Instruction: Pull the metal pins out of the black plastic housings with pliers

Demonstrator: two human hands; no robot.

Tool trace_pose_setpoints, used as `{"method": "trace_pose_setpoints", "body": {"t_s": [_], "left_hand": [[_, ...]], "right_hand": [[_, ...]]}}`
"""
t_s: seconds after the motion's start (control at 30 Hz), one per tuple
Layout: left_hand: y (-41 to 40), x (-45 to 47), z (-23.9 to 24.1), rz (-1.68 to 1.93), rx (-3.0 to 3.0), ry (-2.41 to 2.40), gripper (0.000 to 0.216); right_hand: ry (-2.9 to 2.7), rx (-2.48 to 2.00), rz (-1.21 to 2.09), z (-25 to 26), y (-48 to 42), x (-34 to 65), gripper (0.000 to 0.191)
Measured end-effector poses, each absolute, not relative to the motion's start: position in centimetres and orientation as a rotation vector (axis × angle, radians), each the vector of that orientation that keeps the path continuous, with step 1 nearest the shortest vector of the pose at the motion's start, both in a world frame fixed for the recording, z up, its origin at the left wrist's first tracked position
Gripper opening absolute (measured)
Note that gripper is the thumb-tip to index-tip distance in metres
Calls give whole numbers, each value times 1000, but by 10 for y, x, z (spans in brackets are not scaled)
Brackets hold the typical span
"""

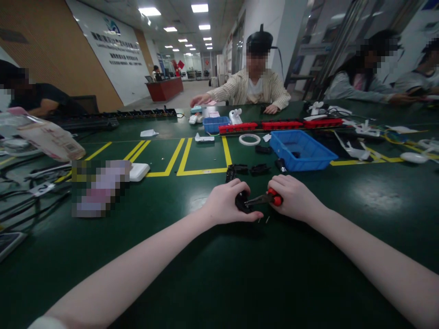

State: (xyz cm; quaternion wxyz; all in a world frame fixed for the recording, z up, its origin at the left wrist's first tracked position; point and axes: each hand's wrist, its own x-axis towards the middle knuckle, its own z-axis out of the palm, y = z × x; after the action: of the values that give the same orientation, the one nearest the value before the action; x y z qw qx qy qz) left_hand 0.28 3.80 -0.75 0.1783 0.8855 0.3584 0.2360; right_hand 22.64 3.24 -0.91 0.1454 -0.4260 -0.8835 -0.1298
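My left hand point(228, 201) is closed around a small black plastic part point(242, 202), whose exact kind I cannot make out. In my right hand point(295, 196) is a pair of pliers point(262, 199) with red handles. The narrow metal jaws point left and reach the black part; whether they grip anything on it is too small to tell. Just below, two small metal pins point(267, 220) lie on the green table. Beyond my left hand are several black plastic pieces point(259, 169). A black cylindrical piece point(280, 164) lies beside the blue bin.
A blue bin point(302, 163) stands beyond my right hand, with a smaller blue bin point(215, 123) further back. Red strips point(281, 125) run across the table. A white box point(139, 172) and cables point(37, 192) lie left. Across the table sits a person point(255, 87) with one arm stretched out.
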Motion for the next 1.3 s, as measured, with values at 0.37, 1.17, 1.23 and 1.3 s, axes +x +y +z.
{"method": "trace_pose_setpoints", "body": {"t_s": [0.37, 1.17, 1.23, 1.3], "left_hand": [[34, -1, -9, 589, 2476, 994, 45], [33, -2, -7, 711, 2506, 1050, 35], [33, -2, -7, 718, 2512, 1051, 35], [33, -2, -7, 721, 2518, 1053, 35]], "right_hand": [[-2579, -1244, -246, -10, 32, 219, 6], [-2530, -1440, -147, -18, 30, 209, 27], [-2521, -1437, -148, -18, 30, 209, 26], [-2514, -1434, -152, -18, 30, 209, 26]]}}
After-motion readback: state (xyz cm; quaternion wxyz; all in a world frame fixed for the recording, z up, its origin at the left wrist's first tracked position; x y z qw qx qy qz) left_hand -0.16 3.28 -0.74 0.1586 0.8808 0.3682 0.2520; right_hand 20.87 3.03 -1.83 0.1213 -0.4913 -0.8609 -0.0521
